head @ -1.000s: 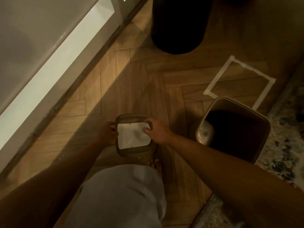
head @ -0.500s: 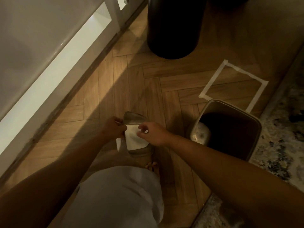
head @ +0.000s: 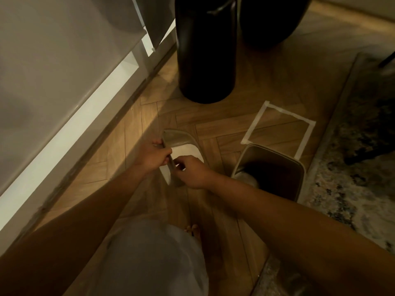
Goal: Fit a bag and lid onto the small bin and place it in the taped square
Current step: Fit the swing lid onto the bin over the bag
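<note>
The beige bin lid (head: 179, 138), a frame with a hole in its middle, is tilted up off the wood floor. My left hand (head: 152, 155) grips its left edge. A folded white bag (head: 185, 153) lies inside and under the frame, and my right hand (head: 193, 170) pinches the bag at the lid's near edge. To the right stands the small beige bin (head: 299, 168), open, dark inside, with no bag on it. The white taped square (head: 259, 116) lies on the floor just behind the bin; the bin's far rim hides its near side.
A tall black cylinder bin (head: 206, 50) stands behind the lid, with a second dark round object (head: 273, 20) to its right. White cabinets (head: 53, 67) run along the left. A patterned rug (head: 352, 167) borders the bin on the right. My knee and bare toes (head: 193, 230) are below.
The lid lay flat on the floor with the bag in its opening; now it is raised and tilted on edge. Both hands shifted to its left near edge. The view moved back.
</note>
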A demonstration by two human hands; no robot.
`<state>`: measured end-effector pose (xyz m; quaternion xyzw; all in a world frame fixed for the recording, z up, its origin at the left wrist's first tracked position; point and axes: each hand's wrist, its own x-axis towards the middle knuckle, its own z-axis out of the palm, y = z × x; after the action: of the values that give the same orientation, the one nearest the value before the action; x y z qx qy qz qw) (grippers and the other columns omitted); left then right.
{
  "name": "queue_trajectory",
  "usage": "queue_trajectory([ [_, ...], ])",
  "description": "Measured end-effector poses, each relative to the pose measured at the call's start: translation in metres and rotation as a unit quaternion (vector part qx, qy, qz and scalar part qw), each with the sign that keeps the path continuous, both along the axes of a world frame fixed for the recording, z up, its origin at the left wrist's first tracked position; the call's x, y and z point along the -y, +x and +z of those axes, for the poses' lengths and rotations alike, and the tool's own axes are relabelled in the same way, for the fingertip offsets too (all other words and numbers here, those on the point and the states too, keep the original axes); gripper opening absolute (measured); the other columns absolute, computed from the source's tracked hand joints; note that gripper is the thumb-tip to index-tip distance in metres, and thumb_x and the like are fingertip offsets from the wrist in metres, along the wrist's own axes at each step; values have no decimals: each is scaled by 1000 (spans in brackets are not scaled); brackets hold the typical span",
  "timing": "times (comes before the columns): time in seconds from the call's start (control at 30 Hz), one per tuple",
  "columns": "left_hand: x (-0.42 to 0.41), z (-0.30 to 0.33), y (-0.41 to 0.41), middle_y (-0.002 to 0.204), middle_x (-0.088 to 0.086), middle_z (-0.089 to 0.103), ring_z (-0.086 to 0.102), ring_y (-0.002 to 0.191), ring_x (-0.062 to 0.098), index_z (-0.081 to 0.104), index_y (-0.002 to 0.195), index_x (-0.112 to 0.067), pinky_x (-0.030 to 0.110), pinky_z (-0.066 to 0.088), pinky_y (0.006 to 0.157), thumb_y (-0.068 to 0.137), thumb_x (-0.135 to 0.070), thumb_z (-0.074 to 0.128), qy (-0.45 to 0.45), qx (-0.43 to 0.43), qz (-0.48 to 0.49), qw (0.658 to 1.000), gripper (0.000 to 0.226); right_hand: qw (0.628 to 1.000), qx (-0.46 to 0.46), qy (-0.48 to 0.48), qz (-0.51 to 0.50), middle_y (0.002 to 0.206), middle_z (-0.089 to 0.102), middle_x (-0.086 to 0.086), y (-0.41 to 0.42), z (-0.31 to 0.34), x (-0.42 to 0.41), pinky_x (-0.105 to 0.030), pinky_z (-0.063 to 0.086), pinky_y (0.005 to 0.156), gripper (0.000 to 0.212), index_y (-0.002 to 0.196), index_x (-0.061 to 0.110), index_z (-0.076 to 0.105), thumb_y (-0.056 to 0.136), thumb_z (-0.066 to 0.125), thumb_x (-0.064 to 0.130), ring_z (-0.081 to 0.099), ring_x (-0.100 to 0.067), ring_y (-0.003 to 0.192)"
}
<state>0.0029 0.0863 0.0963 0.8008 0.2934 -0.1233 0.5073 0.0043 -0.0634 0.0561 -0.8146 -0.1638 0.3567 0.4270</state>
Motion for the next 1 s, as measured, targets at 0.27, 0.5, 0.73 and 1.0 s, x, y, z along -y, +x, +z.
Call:
queue_trajectory([
  [0.27, 14, 27, 14, 83, -12, 65, 61, 77, 3, 67, 94, -25, 24, 50, 70, 80, -27, 74, 162, 130, -20, 978, 15, 996, -10, 30, -78, 122, 70, -13, 25, 60, 48, -41, 55, 90, 30, 130, 8, 66, 110, 47, 20, 66, -28, 109],
  [0.5, 40, 47, 18, 117, -4, 61, 58, 103, 16, 59, 119, -25, 16, 41, 70, 84, -37, 74, 112, 162, -68, 978, 40, 981, 14, 49, -188, 119, 72, -9, 41, 96, 120, -38, 51, 95, 33, 126, 12, 70, 109, 47, 28, 66, -25, 109],
  [0.73, 80, 67, 10, 145, 6, 50, 50, 127, 24, 40, 148, -19, 34, 45, 94, 89, -57, 58, 27, 139, -167, 976, 72, 934, -35, 117, -335, 90, 79, 14, 43, 105, 191, -27, 51, 76, 28, 99, 28, 77, 105, 53, 42, 73, -7, 93],
  [1.0, 129, 81, 12, 139, 5, 53, 55, 121, 22, 41, 144, -20, 27, 50, 85, 71, -77, 62, -81, 129, -238, 959, 96, 879, -132, 183, -420, 100, 81, -1, 38, 112, 262, -39, 56, 81, 25, 91, 30, 84, 89, 64, 45, 76, -23, 96],
])
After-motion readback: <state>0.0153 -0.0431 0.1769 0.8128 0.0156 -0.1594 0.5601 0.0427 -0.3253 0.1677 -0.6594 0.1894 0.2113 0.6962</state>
